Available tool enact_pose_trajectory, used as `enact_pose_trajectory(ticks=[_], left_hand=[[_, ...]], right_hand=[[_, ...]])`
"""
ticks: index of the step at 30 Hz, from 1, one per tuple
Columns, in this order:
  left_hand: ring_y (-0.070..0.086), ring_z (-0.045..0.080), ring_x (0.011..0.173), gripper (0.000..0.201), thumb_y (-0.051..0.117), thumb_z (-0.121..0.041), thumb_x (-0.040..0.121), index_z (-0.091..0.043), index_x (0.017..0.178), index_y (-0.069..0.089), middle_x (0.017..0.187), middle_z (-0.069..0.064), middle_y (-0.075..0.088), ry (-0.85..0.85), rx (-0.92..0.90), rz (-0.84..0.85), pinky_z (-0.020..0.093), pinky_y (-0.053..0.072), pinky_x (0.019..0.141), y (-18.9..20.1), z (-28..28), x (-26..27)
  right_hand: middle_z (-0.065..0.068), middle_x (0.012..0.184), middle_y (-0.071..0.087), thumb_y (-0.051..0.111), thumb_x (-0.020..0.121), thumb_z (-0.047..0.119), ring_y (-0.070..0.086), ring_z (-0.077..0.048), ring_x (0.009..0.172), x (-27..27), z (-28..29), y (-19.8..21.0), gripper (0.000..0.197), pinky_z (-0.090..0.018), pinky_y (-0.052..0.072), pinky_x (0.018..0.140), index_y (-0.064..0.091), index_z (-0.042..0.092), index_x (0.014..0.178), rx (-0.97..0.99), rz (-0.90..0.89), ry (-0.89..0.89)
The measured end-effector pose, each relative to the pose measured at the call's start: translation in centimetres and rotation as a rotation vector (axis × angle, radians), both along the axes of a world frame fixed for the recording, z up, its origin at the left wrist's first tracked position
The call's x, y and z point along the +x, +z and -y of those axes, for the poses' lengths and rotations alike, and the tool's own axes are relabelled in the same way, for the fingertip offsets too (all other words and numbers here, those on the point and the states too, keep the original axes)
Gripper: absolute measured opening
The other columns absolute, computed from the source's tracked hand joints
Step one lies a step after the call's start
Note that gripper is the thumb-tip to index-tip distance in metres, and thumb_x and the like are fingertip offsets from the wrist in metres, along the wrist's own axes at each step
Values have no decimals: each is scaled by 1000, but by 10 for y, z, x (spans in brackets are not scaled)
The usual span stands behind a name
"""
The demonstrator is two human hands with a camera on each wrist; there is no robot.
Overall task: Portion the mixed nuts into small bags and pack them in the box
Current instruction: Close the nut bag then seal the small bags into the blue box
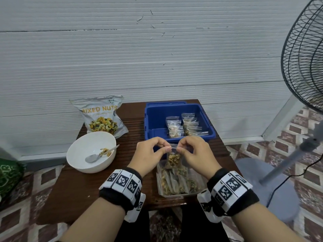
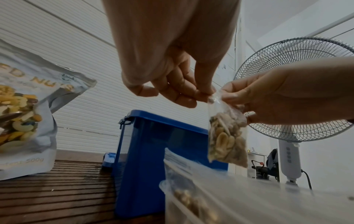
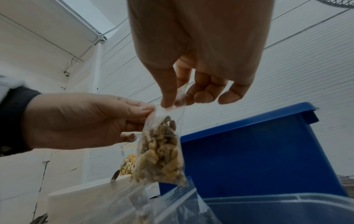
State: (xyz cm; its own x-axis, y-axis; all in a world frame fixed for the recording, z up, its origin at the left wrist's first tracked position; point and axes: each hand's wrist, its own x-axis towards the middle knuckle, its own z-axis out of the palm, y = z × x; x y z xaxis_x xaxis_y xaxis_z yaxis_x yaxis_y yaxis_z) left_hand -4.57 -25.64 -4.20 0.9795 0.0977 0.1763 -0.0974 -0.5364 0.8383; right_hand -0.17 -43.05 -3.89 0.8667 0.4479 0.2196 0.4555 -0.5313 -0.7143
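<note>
Both hands — left hand [image 1: 151, 152] and right hand [image 1: 195, 151] — pinch the top edge of 1 small bag of nuts [image 1: 173, 158], each grip closed on it. Below the grip sits a clear tray of filled bags [image 1: 176, 182] on the desk [image 1: 73, 189]; just beyond it — the blue box [image 1: 178, 123].

Likely a home room used as a makeshift packing corner. White ribbed panel wall [image 1: 157, 67], patterned floor tiles [image 1: 307, 130] in maroon and cream, a low dark wooden slatted table [image 1: 73, 186]. A standing pedestal fan [image 1: 304, 55] sits at the right, its cord trailing over the floor.
</note>
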Motion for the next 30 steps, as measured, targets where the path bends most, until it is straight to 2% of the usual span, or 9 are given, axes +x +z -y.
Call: enact_pose_trajectory(ticks=[4, 10, 12, 14, 16, 18, 23, 27, 30], left_hand=[[60, -8, 82, 5, 71, -24, 84, -29, 84, 69, 83, -15, 69, 6, -51, 22, 5, 41, 74, 9, -2, -2], [61, -6, 87, 10, 59, -28, 93, -27, 90, 69, 88, -14, 71, 165, -119, 73, 12, 44, 78, 12, -24, 13], [59, -9, 87, 11, 57, -27, 94, -31, 89, 66, 88, -15, 70, 193, -137, 58, 7, 42, 77, 13, -29, 17], [58, -14, 86, 13, 56, -24, 95, -31, 89, 65, 88, -16, 69, 203, -144, 60, 0, 39, 73, 14, -33, 20], [58, -15, 86, 13, 56, -22, 95, -28, 90, 66, 89, -15, 69, 209, -147, 59, -2, 37, 71, 13, -37, 24], [59, -14, 87, 12, 56, -22, 95, -28, 90, 66, 89, -14, 70, 212, -150, 46, 0, 39, 73, 11, -39, 29], [64, -2, 90, 11, 58, -22, 94, -30, 90, 66, 85, -13, 72, 199, -175, 6, 21, 48, 85, 3, -46, 41], [64, 0, 93, 9, 58, -25, 94, -27, 93, 67, 87, -14, 73, 185, -194, -36, 27, 48, 90, -3, -51, 45], [64, -1, 93, 9, 58, -27, 93, -25, 95, 67, 89, -12, 73, 186, -213, -66, 26, 47, 91, -4, -52, 45]], right_hand=[[3, 78, 62, 58, 92, 14, 56, -8, 73, 8, 3, 21, 10, -23, 44, 66, 56, 18, 83, -46, -98, 113], [9, 69, 61, 57, 93, 9, 56, 9, 56, 62, 6, 72, 13, -9, 41, 58, 54, 16, 83, -8, -60, 46], [6, 72, 64, 56, 94, 11, 58, 10, 57, 82, 3, 89, 5, -6, 42, 58, 56, 12, 89, -90, -90, 69], [-5, 81, 70, 57, 94, 15, 66, -6, 71, 104, -1, 94, 6, -21, 52, 71, 56, 14, 88, -160, -183, 124], [-11, 85, 70, 59, 93, 15, 66, -24, 79, 124, -6, 91, 11, -37, 53, 77, 55, 17, 83, -285, -281, 191], [-8, 83, 68, 58, 93, 12, 65, -24, 79, 137, -13, 86, 13, -37, 53, 76, 55, 17, 82, -441, -361, 265], [-13, 98, 64, 52, 96, 6, 63, -23, 83, 155, -30, 66, 10, -41, 54, 87, 53, 12, 87, -706, -537, 424], [-7, 88, 62, 50, 94, -4, 64, -18, 74, 166, -39, 47, 19, -25, 56, 63, 51, 14, 87, -777, -648, 433], [-6, 87, 61, 50, 95, -2, 62, -16, 74, 170, -44, 42, 18, -21, 52, 60, 50, 15, 88, -834, -697, 448]])
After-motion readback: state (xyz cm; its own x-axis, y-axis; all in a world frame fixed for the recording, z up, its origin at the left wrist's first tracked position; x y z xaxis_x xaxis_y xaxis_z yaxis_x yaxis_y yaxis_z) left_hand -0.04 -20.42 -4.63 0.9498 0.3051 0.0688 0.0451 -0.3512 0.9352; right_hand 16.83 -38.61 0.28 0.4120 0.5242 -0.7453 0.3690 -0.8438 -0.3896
